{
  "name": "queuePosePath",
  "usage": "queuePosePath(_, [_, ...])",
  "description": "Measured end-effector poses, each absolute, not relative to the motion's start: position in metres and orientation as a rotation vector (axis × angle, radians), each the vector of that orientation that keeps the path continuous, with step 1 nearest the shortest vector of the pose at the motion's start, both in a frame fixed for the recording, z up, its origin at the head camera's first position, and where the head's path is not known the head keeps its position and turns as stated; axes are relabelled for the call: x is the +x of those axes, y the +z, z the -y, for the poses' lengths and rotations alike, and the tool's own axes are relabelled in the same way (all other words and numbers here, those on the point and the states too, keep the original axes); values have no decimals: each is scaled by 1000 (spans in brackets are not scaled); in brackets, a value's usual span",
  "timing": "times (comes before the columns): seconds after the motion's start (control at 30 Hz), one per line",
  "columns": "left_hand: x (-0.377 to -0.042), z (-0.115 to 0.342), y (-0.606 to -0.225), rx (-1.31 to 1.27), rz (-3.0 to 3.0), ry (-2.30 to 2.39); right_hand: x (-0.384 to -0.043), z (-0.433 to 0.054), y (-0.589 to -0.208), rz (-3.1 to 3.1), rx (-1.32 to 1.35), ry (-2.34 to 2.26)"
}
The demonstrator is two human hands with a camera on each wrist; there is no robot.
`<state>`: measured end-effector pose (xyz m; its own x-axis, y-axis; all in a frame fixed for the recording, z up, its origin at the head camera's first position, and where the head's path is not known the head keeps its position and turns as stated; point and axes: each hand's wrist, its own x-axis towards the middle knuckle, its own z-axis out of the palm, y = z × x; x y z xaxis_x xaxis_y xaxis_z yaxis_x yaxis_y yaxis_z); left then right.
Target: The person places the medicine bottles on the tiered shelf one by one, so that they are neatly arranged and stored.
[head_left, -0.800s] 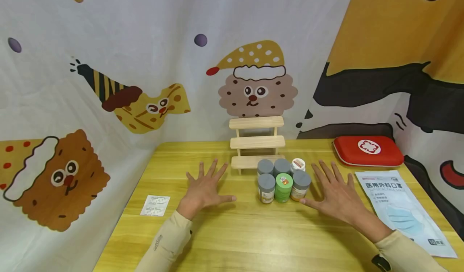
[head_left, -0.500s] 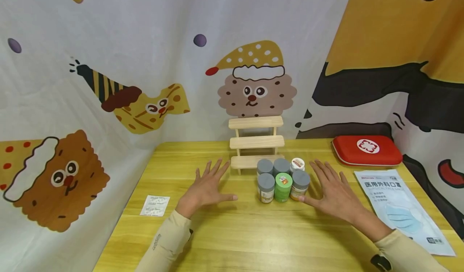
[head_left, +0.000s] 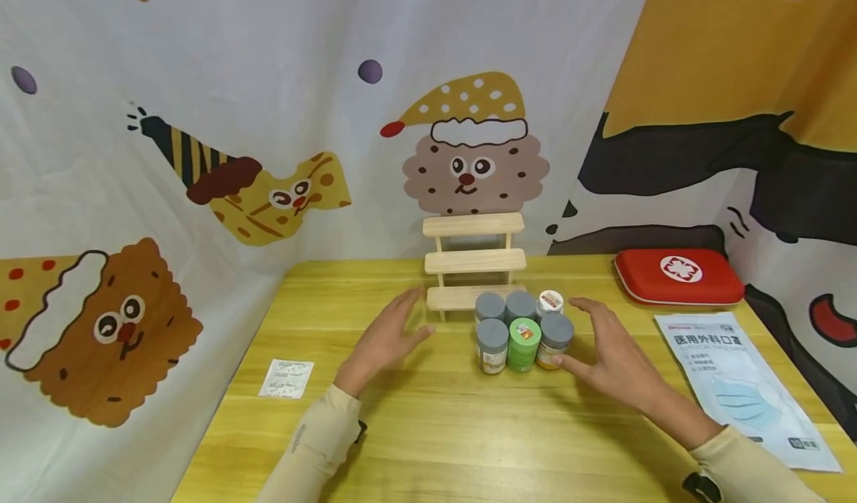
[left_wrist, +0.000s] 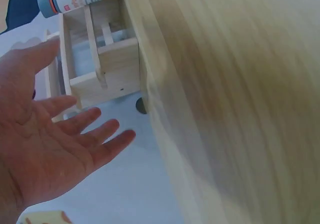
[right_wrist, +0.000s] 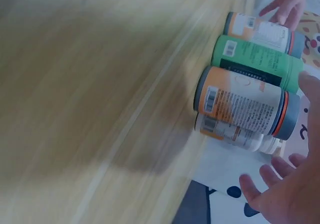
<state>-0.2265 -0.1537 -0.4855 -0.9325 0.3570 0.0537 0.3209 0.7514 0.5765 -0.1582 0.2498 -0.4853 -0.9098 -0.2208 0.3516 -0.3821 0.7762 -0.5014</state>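
A tight cluster of supplement bottles stands upright mid-table in the head view. Several have grey lids, such as the front left bottle [head_left: 492,347]; one is a green bottle [head_left: 524,347], and a white-lidded bottle [head_left: 550,303] is at the back right. My right hand [head_left: 616,361] is just right of the cluster, fingers gently bent, its thumb overlapping the front right grey-lidded bottle [head_left: 556,332]. To the cluster's left, my left hand [head_left: 382,343] holds nothing, its fingers loosely extended in the left wrist view. Behind the bottles stands a three-step wooden rack [head_left: 475,261].
A red first-aid case [head_left: 679,276] lies at the back right, with a face mask packet [head_left: 743,391] in front of it. On the left lies a small white blister pack [head_left: 286,379]. A cartoon-print curtain [head_left: 321,116] hangs behind the table.
Both hands have drawn their spread fingers closer together and turned their palms inward toward the bottles. The bottles and the rack have stayed put.
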Motion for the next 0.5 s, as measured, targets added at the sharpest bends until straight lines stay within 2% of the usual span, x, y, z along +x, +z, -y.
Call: queuePosePath(0.5, [-248,145,-503,345,-2659,1296,-166,-243,-485,2536,490,980])
